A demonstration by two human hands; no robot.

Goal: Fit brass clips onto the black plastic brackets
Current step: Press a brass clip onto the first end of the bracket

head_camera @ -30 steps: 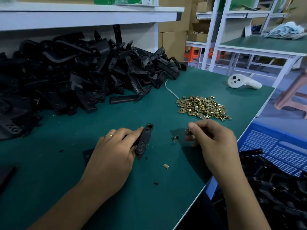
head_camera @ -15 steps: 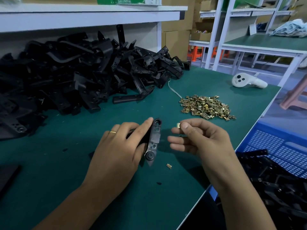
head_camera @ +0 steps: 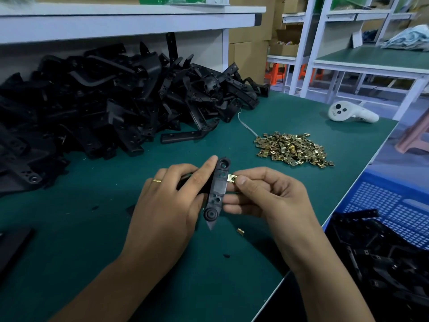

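The left hand (head_camera: 170,201), with one gold ring (head_camera: 157,181) on a finger, gripped one black bracket (head_camera: 217,189) and held it nearly upright above the green table (head_camera: 92,240), the forefinger lying along the bracket's left edge. The right hand (head_camera: 267,196) pinched one brass clip (head_camera: 231,178) between thumb and forefinger and held it against the bracket's right edge, just below the top hole; the remaining fingers of that hand curled under the bracket's lower half. One loose clip (head_camera: 240,231) lay on the table just below and between the two hands. Beyond the right hand sat a pile of brass clips (head_camera: 293,149), too many to count, and past it one white controller (head_camera: 352,113). Beyond the left hand, a big heap of black brackets (head_camera: 104,101) spread across the back of the table, also too many to count. To the right of the right hand, off the table's edge, one blue crate (head_camera: 392,205) held more black brackets.
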